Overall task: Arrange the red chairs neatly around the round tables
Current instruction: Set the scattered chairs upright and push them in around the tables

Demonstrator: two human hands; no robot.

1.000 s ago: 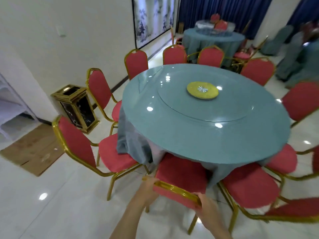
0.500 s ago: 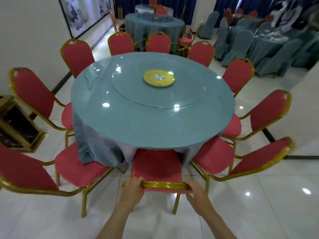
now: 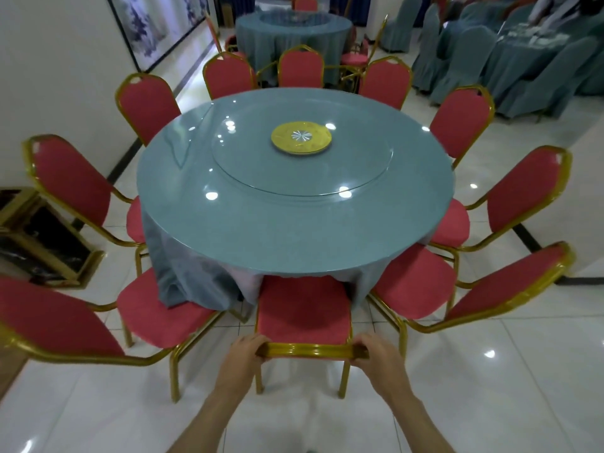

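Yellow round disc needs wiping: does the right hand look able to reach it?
Probably not: the right hand grips the red chair's gold rail, and half the teal table lies between.

I lose the seat front of the nearest chair (image 3: 304, 315) under the tablecloth (image 3: 196, 282). The picture's left edge cuts the left chair (image 3: 55, 322) and the gold-trimmed bin (image 3: 39, 237).

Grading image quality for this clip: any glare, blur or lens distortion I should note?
Head view: white glare spots dot the round table and the floor; the wide lens stretches and softens the left edge chair and right edge chair; the centre is sharp, with left hand and right hand clear on the held chair.
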